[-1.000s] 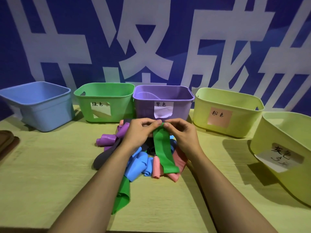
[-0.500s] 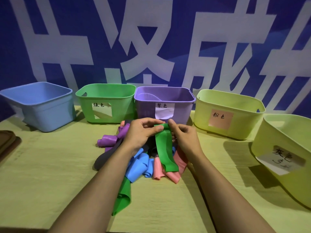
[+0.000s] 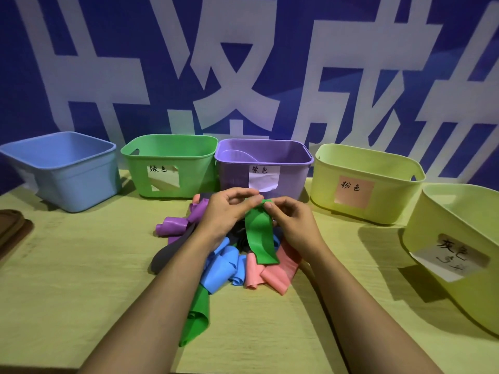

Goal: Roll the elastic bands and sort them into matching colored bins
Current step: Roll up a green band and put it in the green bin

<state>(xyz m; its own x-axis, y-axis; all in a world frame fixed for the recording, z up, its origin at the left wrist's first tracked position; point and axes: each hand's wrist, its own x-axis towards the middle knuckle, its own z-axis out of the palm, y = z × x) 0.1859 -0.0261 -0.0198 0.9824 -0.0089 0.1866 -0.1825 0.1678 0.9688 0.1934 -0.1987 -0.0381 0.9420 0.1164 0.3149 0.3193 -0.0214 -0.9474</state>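
Seen from above, looking forward and down over a pale wooden tabletop [image 3: 81, 306].

Far left edge of the frame: part of a dark brown object [image 3: 9, 225], too cropped to identify.

Across the upper middle, left to right, a row of bins: blue bin [image 3: 62, 168], green bin [image 3: 170, 166] with a handwritten label, purple bin [image 3: 264, 168] with a white paper label, yellow-green bin [image 3: 364, 184] with a pink label. Lower right: a second yellow-green bin [image 3: 459, 252] with a white label, cropped by the frame edge.

Centre of the frame: a loose pile of elastic bands on the tabletop. Purple bands [image 3: 172, 225] at the pile's left, a dark grey band [image 3: 167, 252] below them, blue bands [image 3: 224, 265] in the middle, pink bands [image 3: 270, 273] to the right. Another green band [image 3: 197, 317] trailed toward the lower centre, partly under the left forearm.

Above the pile, both hands raised and close together. Left hand [image 3: 224, 211] curled, thumb and fingertips pinched on the top end of a green band [image 3: 260, 236]. Right hand [image 3: 294, 222] also curled, fingertips pinched on the same top end, just beside the left hand's fingers. Held green band hung down flat from the pinch, its lower end over the pink and blue bands.

Behind everything: a blue wall [image 3: 135, 36] with large white characters.
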